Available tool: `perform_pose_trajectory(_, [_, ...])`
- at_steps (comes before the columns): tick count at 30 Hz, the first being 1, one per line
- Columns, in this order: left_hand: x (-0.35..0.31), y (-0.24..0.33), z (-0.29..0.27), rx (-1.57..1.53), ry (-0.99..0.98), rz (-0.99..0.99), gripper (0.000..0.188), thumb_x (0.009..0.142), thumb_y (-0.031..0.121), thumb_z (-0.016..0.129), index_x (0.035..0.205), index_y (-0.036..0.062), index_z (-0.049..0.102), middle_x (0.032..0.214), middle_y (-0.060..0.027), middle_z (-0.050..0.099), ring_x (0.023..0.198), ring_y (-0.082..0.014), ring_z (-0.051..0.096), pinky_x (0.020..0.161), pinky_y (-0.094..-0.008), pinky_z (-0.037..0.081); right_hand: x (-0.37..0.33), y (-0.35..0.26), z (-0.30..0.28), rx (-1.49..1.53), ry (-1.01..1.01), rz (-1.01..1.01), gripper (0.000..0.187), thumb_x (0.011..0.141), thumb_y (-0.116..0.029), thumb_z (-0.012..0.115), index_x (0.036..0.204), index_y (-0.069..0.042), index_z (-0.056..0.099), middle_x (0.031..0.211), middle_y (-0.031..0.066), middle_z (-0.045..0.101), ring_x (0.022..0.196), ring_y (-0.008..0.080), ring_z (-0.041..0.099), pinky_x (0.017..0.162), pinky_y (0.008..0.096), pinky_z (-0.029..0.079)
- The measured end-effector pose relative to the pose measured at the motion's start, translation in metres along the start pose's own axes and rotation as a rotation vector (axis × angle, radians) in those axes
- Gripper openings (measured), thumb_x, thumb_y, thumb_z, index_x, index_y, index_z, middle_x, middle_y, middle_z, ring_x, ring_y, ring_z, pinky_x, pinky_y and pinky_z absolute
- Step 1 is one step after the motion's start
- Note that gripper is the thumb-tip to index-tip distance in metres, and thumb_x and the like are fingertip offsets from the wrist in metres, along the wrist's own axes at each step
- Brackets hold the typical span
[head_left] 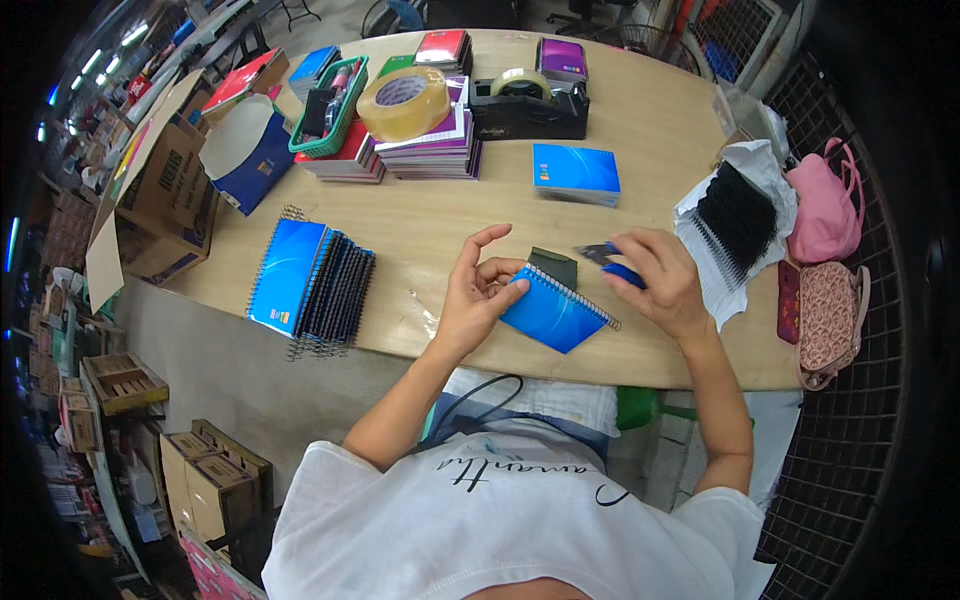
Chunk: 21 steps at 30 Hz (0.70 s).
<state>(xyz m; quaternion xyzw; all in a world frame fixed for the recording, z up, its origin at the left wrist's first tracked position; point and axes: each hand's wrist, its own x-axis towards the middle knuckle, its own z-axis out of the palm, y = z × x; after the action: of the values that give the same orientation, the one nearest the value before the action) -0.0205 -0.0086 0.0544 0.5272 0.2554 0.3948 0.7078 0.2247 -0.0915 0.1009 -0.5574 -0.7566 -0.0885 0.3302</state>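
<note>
Near the front of the table, my left hand [470, 305] pinches a small blue spiral notebook [556, 312] by its upper left corner, thumb on the cover. The notebook is tilted, its wire coil running along the upper right edge. Just right of it, my right hand [668, 285] grips blue-handled pliers [625, 273], with the jaws pointing left above the table, apart from the coil. Behind the notebook lies a small dark green block [554, 266], partly covered. To the left sits a stack of blue spiral notebooks [290, 268], coils sticking out. A blue pile without visible coils [577, 170] lies farther back.
Black coils [735, 222] lie on white paper at right, beside a pink bag [826, 212] and a patterned pouch [829, 312]. A tape dispenser [530, 112], tape roll [403, 103] on notebooks, and green basket [338, 125] stand behind. A cardboard box [165, 200] stands left.
</note>
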Motion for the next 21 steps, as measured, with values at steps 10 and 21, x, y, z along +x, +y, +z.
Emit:
perform_pose_trajectory(10, [-0.001, 0.011, 0.004, 0.079, -0.027, -0.068, 0.069, 0.082, -0.007, 0.066, 0.14, 0.0074, 0.031, 0.096, -0.0125, 0.068, 0.087, -0.0138, 0.065, 0.076, -0.0247, 0.052, 0.049, -0.029, -0.014, -0.378, -0.066, -0.583, 0.029, 0.072, -0.026, 0.073, 0.096, -0.011, 0.068, 0.089, 0.0008, 0.061, 0.089, 0.0152, 0.061, 0.101, 0.047, 0.041])
perform_pose_trajectory(21, [-0.045, 0.08, 0.008, 0.965, 0.305, 0.438, 0.02, 0.082, -0.004, 0.059, 0.101, 0.0012, 0.062, 0.092, -0.0124, 0.064, 0.088, -0.024, 0.062, 0.08, -0.0354, 0.048, 0.021, -0.034, -0.02, 0.359, -0.124, 0.246, 0.025, 0.082, -0.016, 0.068, 0.1, 0.001, 0.068, 0.094, 0.0161, 0.067, 0.08, 0.0309, 0.065, 0.073, 0.0377, 0.051])
